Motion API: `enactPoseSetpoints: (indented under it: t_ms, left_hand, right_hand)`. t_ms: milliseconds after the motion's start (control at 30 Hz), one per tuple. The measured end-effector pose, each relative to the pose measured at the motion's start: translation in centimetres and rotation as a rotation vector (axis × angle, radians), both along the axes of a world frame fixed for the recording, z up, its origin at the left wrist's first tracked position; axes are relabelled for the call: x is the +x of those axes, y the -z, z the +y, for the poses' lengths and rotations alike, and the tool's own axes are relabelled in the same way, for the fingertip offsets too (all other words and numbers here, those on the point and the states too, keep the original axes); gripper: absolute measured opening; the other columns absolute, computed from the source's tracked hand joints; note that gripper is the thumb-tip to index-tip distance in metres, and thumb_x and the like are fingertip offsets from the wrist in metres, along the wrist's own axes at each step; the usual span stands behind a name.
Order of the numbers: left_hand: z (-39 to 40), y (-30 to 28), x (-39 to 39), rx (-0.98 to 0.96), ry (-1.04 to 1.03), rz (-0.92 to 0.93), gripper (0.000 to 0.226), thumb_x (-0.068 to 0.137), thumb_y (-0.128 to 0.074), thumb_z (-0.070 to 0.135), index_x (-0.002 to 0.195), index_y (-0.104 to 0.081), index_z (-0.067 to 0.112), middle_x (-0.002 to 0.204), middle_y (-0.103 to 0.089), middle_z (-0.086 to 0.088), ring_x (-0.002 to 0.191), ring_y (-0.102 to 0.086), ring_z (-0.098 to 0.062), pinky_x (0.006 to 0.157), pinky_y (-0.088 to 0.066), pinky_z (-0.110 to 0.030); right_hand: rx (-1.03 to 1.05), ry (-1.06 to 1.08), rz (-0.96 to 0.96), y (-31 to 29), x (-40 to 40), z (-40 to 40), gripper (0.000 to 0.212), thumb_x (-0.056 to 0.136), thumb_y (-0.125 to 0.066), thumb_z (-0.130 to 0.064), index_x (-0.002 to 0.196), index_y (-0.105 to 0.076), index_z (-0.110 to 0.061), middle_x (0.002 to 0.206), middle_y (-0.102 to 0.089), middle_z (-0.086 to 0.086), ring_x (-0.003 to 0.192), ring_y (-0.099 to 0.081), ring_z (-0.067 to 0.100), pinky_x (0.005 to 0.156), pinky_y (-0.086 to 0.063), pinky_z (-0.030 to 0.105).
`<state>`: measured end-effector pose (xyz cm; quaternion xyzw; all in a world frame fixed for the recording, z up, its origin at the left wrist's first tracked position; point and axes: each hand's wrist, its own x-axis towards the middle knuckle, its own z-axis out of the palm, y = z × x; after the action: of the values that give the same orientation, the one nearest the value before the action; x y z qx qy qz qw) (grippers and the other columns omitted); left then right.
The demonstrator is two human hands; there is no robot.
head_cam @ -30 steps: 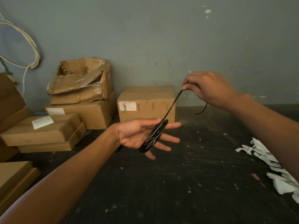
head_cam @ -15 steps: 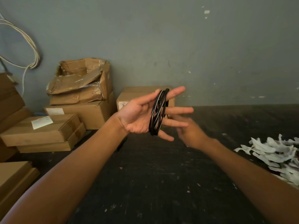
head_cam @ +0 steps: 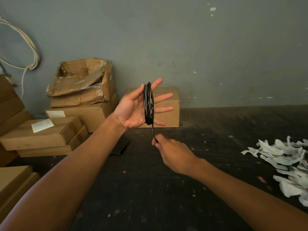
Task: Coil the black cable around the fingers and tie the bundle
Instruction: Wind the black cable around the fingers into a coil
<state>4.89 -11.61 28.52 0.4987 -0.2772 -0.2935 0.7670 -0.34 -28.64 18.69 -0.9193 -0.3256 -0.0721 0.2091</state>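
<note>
Black, thin, glossy cable (head_cam: 148, 104) is wound in a tight bundle of loops around the four straightened fingers of the left hand (head_cam: 133, 108). That hand is held up at the centre of the view, palm turned toward the camera, fingers spread and pointing to the right; the fingers are extended rather than curled, so the coil is carried on them, not clenched. The loops sit across the fingers between the knuckles and the fingertips, running from the index finger at the top down to the little finger at the bottom.

From the bottom of the coil a single short strand of the same cable is stretched downward to the right hand (head_cam: 173, 154), which is placed just below the left hand. The loose end is pinched between the right thumb and curled fingers, and the strand is drawn taut between coil and pinch. How much cable lies beyond the pinch cannot be told.

Both forearms are seen reaching in from the lower edge above a dark, scuffed work surface (head_cam: 150, 197). Brown cardboard boxes (head_cam: 80, 104) are stacked at the left against a grey-green wall (head_cam: 200, 47), with one more box behind the raised hand. A heap of torn white paper strips (head_cam: 286, 162) is seen at the right, and pale looped cords (head_cam: 31, 52) are hung on the wall at upper left.
</note>
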Motion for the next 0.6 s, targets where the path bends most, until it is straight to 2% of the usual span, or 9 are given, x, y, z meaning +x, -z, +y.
enactPoseSetpoints:
  t_ms: [67, 200, 267, 433, 533, 600]
  left_hand:
    - [0.3, 0.3, 0.4, 0.006, -0.068, 0.016, 0.051, 0.100, -0.019, 0.053, 0.150, -0.026, 0.044, 0.158, -0.032, -0.013, 0.141, -0.033, -0.045, 0.098, -0.029, -0.075]
    - [1.0, 1.0, 0.8, 0.038, -0.208, 0.038, 0.049, 0.100, -0.021, 0.055, 0.145, -0.036, 0.045, 0.155, -0.039, -0.010, 0.137, -0.041, -0.043, 0.102, -0.024, -0.077]
    - [1.2, 1.6, 0.9, 0.034, -0.272, 0.052, 0.048, 0.099, -0.022, 0.055, 0.143, -0.040, 0.045, 0.153, -0.043, -0.010, 0.136, -0.043, -0.042, 0.103, -0.022, -0.077]
    - [1.0, 3.4, 1.2, 0.034, -0.371, 0.091, 0.048, 0.100, -0.024, 0.055, 0.143, -0.042, 0.044, 0.150, -0.046, -0.011, 0.135, -0.043, -0.042, 0.104, -0.029, -0.072]
    - [0.7, 4.2, 1.1, 0.099, -0.361, 0.098, 0.048, 0.100, -0.027, 0.053, 0.145, -0.041, 0.042, 0.150, -0.046, -0.011, 0.131, -0.049, -0.036, 0.107, -0.034, -0.064]
    - [0.4, 4.6, 0.9, 0.135, -0.316, 0.078, 0.047, 0.101, -0.028, 0.051, 0.143, -0.044, 0.040, 0.142, -0.055, -0.008, 0.117, -0.061, -0.029, 0.104, -0.035, -0.065]
  right_hand:
    - [-0.038, -0.010, -0.017, -0.1, -0.4, 0.4, 0.022, 0.102, -0.042, -0.020, 0.122, -0.039, -0.027, 0.079, -0.051, -0.010, 0.064, -0.055, 0.006, 0.053, -0.036, 0.020]
    - [-0.115, 0.014, -0.224, -1.2, -1.0, 0.2, 0.025, 0.098, -0.051, -0.020, 0.122, -0.046, -0.023, 0.100, -0.064, -0.001, 0.078, -0.062, 0.016, 0.061, -0.044, 0.028]
    - [-0.166, 0.004, -0.338, -2.0, -1.4, 0.0, 0.020, 0.097, -0.053, -0.022, 0.118, -0.052, -0.021, 0.100, -0.066, 0.001, 0.080, -0.064, 0.018, 0.061, -0.043, 0.030]
    - [-0.237, 0.010, -0.579, -4.6, -1.8, -0.7, 0.011, 0.091, -0.064, -0.026, 0.094, -0.068, -0.016, 0.082, -0.071, 0.003, 0.070, -0.068, 0.024, 0.062, -0.051, 0.036]
    - [-0.263, 0.022, -0.625, -6.8, -1.9, -1.3, 0.013, 0.084, -0.072, -0.027, 0.094, -0.071, -0.019, 0.091, -0.074, 0.003, 0.079, -0.070, 0.023, 0.070, -0.050, 0.037]
    - [-0.267, 0.011, -0.643, -8.3, -1.9, -1.6, 0.014, 0.086, -0.068, -0.026, 0.100, -0.070, -0.021, 0.103, -0.072, 0.001, 0.093, -0.067, 0.022, 0.076, -0.046, 0.038]
